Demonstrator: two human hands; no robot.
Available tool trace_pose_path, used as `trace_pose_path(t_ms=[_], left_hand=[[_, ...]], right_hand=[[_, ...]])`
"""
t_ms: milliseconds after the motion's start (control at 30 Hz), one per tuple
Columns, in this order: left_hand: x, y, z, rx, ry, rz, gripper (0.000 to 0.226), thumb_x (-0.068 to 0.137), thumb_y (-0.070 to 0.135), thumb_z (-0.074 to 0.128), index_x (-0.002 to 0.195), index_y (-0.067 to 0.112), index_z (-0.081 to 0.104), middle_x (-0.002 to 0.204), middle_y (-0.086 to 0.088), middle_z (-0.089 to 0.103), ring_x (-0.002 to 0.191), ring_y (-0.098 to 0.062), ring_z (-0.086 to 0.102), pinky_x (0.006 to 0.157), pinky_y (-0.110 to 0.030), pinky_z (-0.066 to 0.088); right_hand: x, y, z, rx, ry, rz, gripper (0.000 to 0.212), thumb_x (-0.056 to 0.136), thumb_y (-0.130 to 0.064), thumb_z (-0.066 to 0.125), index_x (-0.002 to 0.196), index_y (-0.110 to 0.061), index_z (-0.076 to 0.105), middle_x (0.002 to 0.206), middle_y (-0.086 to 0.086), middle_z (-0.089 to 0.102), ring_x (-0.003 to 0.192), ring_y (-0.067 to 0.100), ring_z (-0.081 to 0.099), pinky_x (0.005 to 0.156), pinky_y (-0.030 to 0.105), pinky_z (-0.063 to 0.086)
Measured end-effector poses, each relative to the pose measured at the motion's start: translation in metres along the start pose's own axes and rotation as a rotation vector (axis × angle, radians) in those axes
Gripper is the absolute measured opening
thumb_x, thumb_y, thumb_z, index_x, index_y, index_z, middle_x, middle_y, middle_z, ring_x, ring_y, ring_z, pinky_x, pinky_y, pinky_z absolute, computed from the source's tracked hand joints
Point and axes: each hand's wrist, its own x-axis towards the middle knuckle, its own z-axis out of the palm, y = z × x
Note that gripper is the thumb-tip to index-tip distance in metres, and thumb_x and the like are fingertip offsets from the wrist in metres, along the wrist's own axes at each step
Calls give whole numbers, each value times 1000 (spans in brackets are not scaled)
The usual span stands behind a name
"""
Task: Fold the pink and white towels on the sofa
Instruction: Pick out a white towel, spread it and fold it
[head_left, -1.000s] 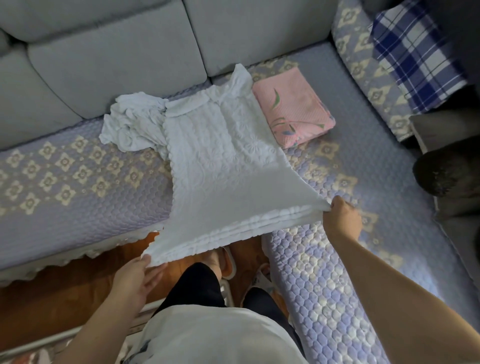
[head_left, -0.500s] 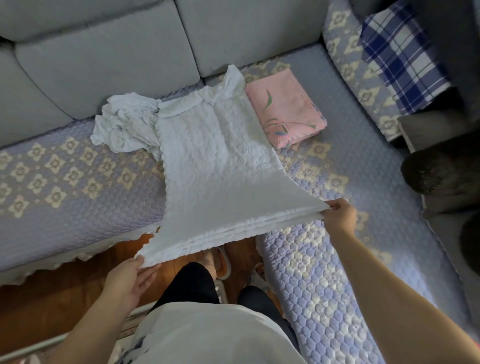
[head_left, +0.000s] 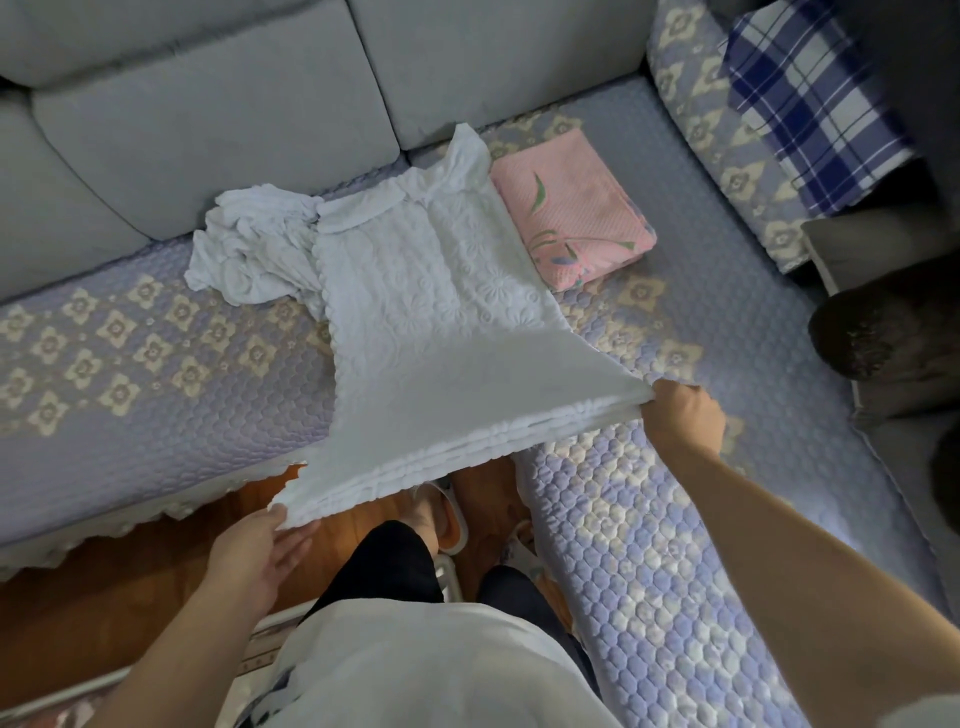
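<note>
Head view: the left hand (head_left: 254, 545) and right hand (head_left: 680, 421) each pinch a near corner of the layered white towel (head_left: 441, 332), stretched over the sofa (head_left: 130, 374) edge. A folded pink towel (head_left: 571, 208) touches its far right side; a crumpled white cloth (head_left: 249, 254) lies left.

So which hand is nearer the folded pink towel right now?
Right. The right hand grips the white towel's near corner, below the pink towel and slightly to its right. The left hand holds the other near corner, farther off over the floor.
</note>
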Motion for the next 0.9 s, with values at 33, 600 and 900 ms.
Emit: trace_pose_path(t_ms=[33,600,900], left_hand=[[-1,1,0,-7,2,-1,34,101,13,57,134,6,56,108,-9,73,91,-23,74,75,-36,55],[1,-1,-2,95,-28,-139,31,101,9,56,132,6,55,112,-14,70,92,-26,72,74,-39,56],[-8,1,3,60,-51,-102,30,102,10,55,132,6,55,110,-13,70,97,-27,71,77,-39,54]], right_hand=[[4,1,-3,62,-63,34,15,79,-11,50,65,-13,51,60,4,53,57,28,56,49,26,37],[-7,20,-15,573,-119,309,26,84,9,45,83,-11,63,63,12,70,47,16,69,41,27,51],[-7,22,-15,681,-154,318,17,85,5,52,82,-5,65,69,17,71,51,23,62,49,30,48]])
